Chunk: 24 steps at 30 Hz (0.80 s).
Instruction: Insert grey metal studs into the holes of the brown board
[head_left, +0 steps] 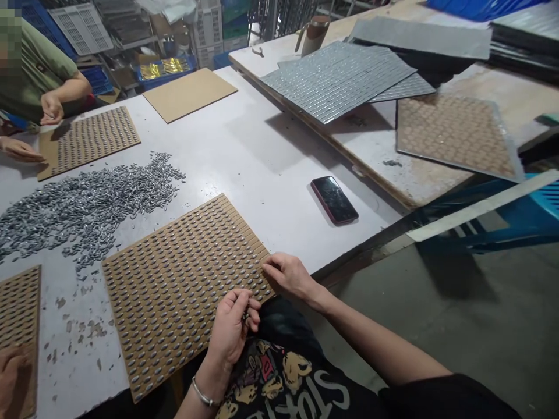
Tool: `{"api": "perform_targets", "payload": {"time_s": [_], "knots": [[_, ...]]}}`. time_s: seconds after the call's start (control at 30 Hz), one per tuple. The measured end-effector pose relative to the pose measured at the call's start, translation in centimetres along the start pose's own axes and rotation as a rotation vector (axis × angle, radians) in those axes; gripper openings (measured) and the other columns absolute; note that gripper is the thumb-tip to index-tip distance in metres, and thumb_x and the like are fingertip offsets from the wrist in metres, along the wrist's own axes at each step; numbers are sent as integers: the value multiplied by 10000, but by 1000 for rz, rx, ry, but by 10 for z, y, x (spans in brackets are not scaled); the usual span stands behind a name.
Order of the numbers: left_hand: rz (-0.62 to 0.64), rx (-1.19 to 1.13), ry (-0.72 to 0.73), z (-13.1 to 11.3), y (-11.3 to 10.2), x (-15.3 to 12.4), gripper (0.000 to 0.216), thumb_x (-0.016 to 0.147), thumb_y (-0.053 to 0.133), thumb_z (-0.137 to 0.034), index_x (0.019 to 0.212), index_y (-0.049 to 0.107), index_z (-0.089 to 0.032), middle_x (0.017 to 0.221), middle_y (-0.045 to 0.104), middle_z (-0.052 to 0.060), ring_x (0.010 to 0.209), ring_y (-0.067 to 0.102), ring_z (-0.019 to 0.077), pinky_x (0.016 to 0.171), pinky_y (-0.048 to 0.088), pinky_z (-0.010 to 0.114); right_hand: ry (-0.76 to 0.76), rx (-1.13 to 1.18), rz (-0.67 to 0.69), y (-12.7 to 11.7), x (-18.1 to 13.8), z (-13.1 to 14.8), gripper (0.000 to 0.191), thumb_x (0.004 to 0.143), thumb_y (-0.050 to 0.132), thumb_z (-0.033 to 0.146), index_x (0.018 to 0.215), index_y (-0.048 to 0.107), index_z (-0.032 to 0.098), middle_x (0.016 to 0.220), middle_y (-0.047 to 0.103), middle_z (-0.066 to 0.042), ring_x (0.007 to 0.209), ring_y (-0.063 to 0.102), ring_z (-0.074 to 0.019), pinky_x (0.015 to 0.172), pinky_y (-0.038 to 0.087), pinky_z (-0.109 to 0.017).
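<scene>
A brown slotted board [183,285] lies on the white table [244,145] in front of me, its oval slots filled with small silver pieces. My left hand [231,331] rests at the board's near edge with curled fingers pinching small silver pieces. My right hand [290,276] touches the board's right corner, fingertips pressed together on the edge. A heap of loose silver pieces [87,203] spreads across the table beyond the board to the left.
A dark phone [334,199] lies right of the board. Another person's hands [51,109] work at a second slotted board [89,139] at far left. A plain cardboard sheet [190,93], silver sheets [336,78] and a third board [20,326] surround the area. A blue frame [502,221] stands right.
</scene>
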<state>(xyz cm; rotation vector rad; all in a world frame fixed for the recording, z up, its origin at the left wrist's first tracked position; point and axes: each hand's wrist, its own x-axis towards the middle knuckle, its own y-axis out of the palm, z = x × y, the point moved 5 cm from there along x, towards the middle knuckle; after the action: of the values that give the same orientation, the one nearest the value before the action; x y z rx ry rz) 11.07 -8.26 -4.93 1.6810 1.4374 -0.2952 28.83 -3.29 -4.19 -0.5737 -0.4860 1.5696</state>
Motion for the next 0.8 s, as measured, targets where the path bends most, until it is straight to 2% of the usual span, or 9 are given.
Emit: {"api": "perform_targets", "payload": {"time_s": [0.07, 0.13, 0.27, 0.3, 0.37, 0.47, 0.6, 0.7, 0.8], "knots": [[-3, 28, 2, 1, -1, 1, 359, 746, 703, -462, 875, 574, -153, 643, 581, -19, 428, 447, 41, 365, 286, 151, 10, -53, -14, 6, 2, -1, 158, 866, 534, 233, 774, 653, 184, 798, 662, -36, 736, 595, -160, 690, 432, -258], [-13, 29, 4, 2, -2, 2, 356, 753, 694, -465, 879, 587, -149, 626, 551, -34, 419, 414, 29, 366, 243, 151, 45, -103, -13, 12, 3, -3, 159, 867, 536, 241, 765, 646, 187, 798, 663, -34, 722, 592, -157, 678, 422, -256], [8, -28, 12, 1, 1, 2, 328, 740, 725, -347, 967, 621, -134, 704, 582, -8, 545, 504, 58, 470, 363, 170, 140, -204, -29, 17, 6, -7, 104, 853, 554, 228, 772, 607, 187, 762, 652, -25, 689, 581, -159, 643, 397, -256], [16, -38, 15, 0, 2, 1, 329, 736, 728, -315, 985, 622, -129, 725, 595, 2, 573, 521, 67, 495, 385, 179, 165, -200, -32, 16, 6, -7, 52, 844, 565, 221, 823, 598, 187, 742, 644, -15, 675, 577, -158, 633, 393, -254], [18, -48, 34, -3, 5, -1, 326, 737, 726, -279, 1004, 610, -130, 762, 623, 21, 605, 543, 81, 520, 404, 189, 182, -129, -43, 14, 4, -6, 140, 833, 582, 211, 968, 562, 184, 699, 618, 12, 642, 566, -152, 618, 398, -247], [0, -52, 85, -6, 7, -4, 265, 766, 709, -295, 943, 566, -160, 811, 657, 42, 642, 576, 102, 537, 421, 199, 71, 81, -112, 3, -9, 7, 209, 873, 560, 243, 1068, 525, 178, 721, 600, 17, 642, 559, -143, 625, 431, -244], [19, -48, 91, -2, 10, -3, 250, 764, 721, -331, 837, 555, -160, 763, 634, 20, 622, 562, 89, 510, 406, 181, -151, 226, -37, -7, -35, 33, 109, 922, 536, 267, 919, 615, 193, 822, 637, -21, 749, 591, -145, 694, 463, -251], [29, -64, 68, 3, 13, 1, 272, 739, 748, -333, 864, 609, -136, 697, 579, -12, 572, 510, 55, 487, 373, 156, -190, 280, 31, -7, -48, 42, 124, 933, 541, 267, 932, 641, 194, 858, 653, -35, 794, 608, -152, 726, 481, -260], [39, -73, 41, 6, 17, 4, 311, 729, 754, -357, 893, 628, -125, 701, 576, -8, 564, 499, 48, 491, 373, 153, -197, 299, 3, -5, -51, 42, 132, 941, 535, 263, 963, 645, 193, 873, 652, -44, 810, 609, -156, 737, 490, -267]]}}
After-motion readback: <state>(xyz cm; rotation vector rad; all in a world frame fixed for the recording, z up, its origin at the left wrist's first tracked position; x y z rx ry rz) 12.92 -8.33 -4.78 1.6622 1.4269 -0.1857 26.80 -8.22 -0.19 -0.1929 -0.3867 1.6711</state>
